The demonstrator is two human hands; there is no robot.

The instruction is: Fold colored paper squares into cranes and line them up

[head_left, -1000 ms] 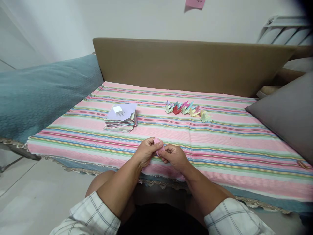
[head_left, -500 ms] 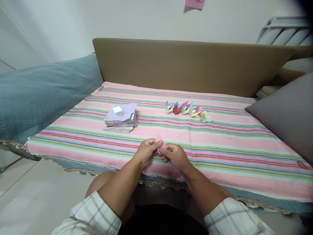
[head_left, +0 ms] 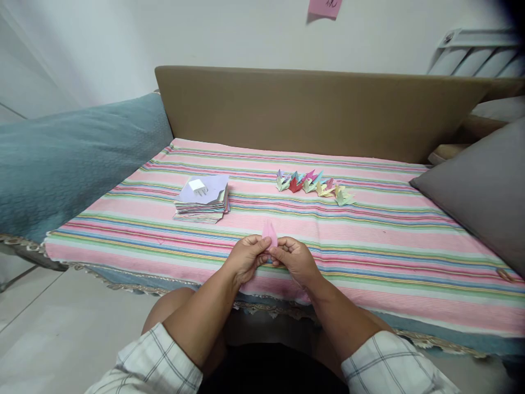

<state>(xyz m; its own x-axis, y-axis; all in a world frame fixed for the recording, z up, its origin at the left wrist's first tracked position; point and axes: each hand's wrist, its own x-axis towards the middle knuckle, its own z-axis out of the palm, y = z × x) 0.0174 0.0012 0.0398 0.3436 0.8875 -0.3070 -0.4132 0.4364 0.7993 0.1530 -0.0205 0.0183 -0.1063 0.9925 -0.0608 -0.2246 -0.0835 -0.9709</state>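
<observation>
A small piece of folded pink paper [head_left: 269, 231] stands between my two hands, its pointed end facing away from me. My left hand [head_left: 249, 256] pinches its left side with the thumb on top. On the lower right edge, my right hand [head_left: 293, 259] grips it between thumb and curled fingers. Both hands are just above the striped cloth near the front edge. Beyond them, several folded paper cranes [head_left: 309, 185] in assorted colours sit in two close rows. A stack of square paper sheets [head_left: 202, 209] lies to the left, with a white plug adapter [head_left: 198, 187] on top.
The pink striped cloth [head_left: 262, 158] covers the seat up to a brown backrest [head_left: 311, 112]. A blue-covered armrest [head_left: 82, 145] bounds the left, and a grey cushion [head_left: 484, 191] leans at the right. A pink note [head_left: 325, 7] is on the wall.
The pink paper now shows more of its length and looks taller between my fingers. Both hands stay nearly in place, with a slight shift of the fingers. The view has moved a little.
</observation>
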